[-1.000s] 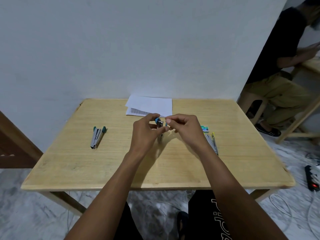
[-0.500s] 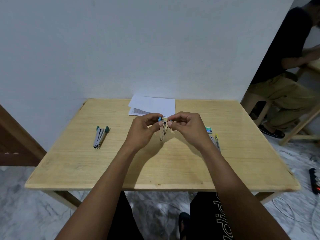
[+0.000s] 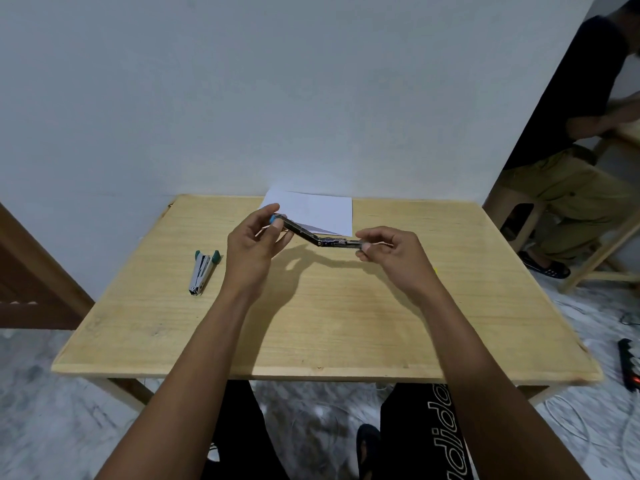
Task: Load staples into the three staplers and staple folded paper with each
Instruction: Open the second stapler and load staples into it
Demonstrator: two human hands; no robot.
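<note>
1. Blue stapler: held in the air above the far middle of the surface and swung wide open at its hinge. The two arms make a shallow V. No staples can be made out in the channel.
2. Left hand: its grip is clamped on the blue-capped end of the blue stapler, thumb above and fingertips below.
3. Right hand: its grip is pinched on the opposite metal end, level with the hinge.
4. Green stapler: lies closed on the left of the surface, well apart from both hands. Whether it is loaded cannot be told.
5. Paper: white sheets lie at the far edge against the wall, just behind the open stapler. No staple shows in them.
6. Yellow fleck: shows just beside the right wrist; too little is visible to say what it is. No third stapler and no staple box are plainly in view.
7. Progress, judged: an early stage. One stapler is opened for loading, with staples not yet seen going in. Left to do are filling this one, closing it, stapling folded paper, and then the same for the others.
</note>
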